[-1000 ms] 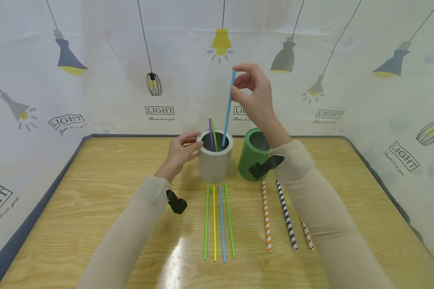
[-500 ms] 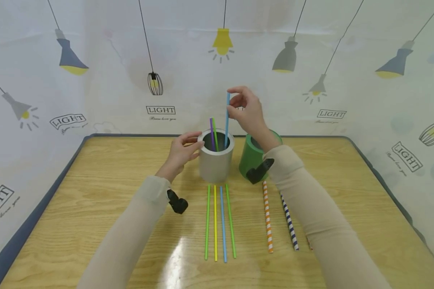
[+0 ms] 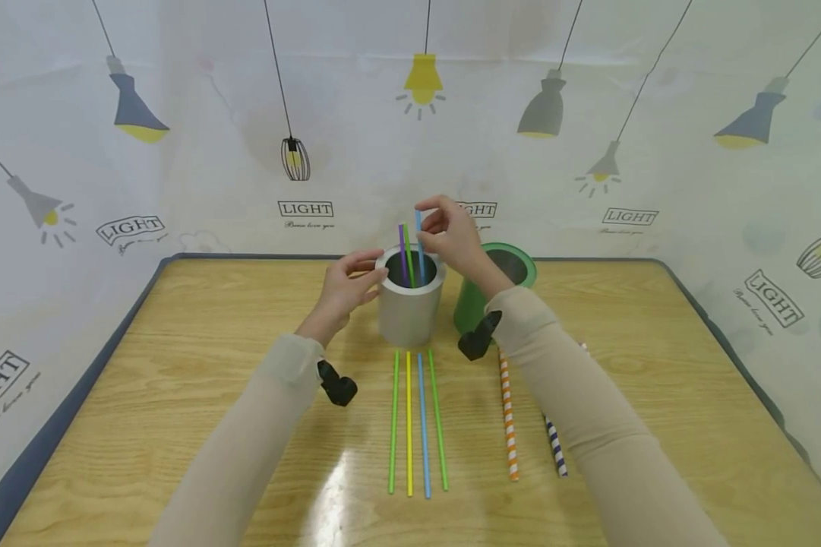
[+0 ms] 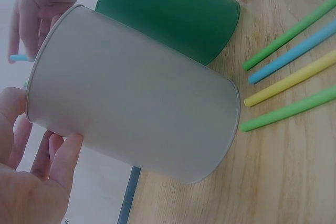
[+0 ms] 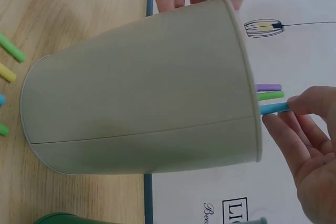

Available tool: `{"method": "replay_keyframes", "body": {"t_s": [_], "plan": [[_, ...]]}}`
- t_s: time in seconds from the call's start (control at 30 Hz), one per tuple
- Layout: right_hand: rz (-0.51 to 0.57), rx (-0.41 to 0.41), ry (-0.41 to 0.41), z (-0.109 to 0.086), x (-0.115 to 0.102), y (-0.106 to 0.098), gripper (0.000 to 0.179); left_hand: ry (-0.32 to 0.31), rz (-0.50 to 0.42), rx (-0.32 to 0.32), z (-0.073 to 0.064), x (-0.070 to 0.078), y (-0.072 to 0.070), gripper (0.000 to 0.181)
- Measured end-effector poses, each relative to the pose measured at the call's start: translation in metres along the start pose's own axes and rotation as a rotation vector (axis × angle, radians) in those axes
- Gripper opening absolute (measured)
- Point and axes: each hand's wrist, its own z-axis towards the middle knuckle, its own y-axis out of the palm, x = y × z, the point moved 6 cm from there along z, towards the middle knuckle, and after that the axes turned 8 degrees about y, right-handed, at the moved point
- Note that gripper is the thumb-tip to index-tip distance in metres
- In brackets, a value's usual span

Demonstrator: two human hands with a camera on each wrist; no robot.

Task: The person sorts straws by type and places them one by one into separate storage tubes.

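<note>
Conceals the lower end of the upright blue straw inside the grey cup (depth unclear); masks part of the green cup, at 3 o'clock across a narrow gap, behind the right sleeve. Pinches the straw with right hand at 1 o'clock; half-curls left hand round the grey rim at 9.

White backdrop, faintly creased near top, rising behind and along both sides of wood-grain tabletop. Printed pendant lamps on thin cords: yellow lamp at centre, grey bell-shaped lamp to its right, slate-blue lamp far left, wire-cage lamp between. Boxed "LIGHT" lettering repeated lower down, script beneath. Dark blue border where tabletop meets backdrop. Bright glare on near tabletop.
</note>
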Motion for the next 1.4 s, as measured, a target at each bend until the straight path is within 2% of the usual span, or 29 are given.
{"method": "replay_keyframes", "body": {"t_s": [0.27, 0.5, 0.73, 0.9, 1.13, 1.4], "plan": [[-0.039, -0.04, 0.053, 0.001, 0.011, 0.01, 0.036, 0.004, 0.002, -0.003, -0.001, 0.001, 0.0, 0.037], [-0.007, -0.061, 0.094, 0.0, 0.014, 0.012, 0.036, -0.003, 0.005, -0.006, -0.002, 0.0, 0.0, 0.038], [-0.038, -0.056, 0.079, 0.002, 0.017, 0.014, 0.036, -0.002, 0.002, 0.001, -0.001, -0.001, 0.0, 0.038], [-0.096, -0.031, 0.052, 0.002, 0.017, 0.016, 0.036, 0.0, -0.003, 0.004, 0.0, -0.002, -0.001, 0.038], [-0.121, -0.022, 0.009, 0.003, 0.016, 0.019, 0.037, 0.003, -0.007, 0.002, -0.001, -0.001, 0.0, 0.037], [-0.111, -0.071, 0.062, 0.002, 0.014, 0.017, 0.044, 0.006, -0.006, 0.002, -0.001, 0.0, 0.0, 0.038]]}}
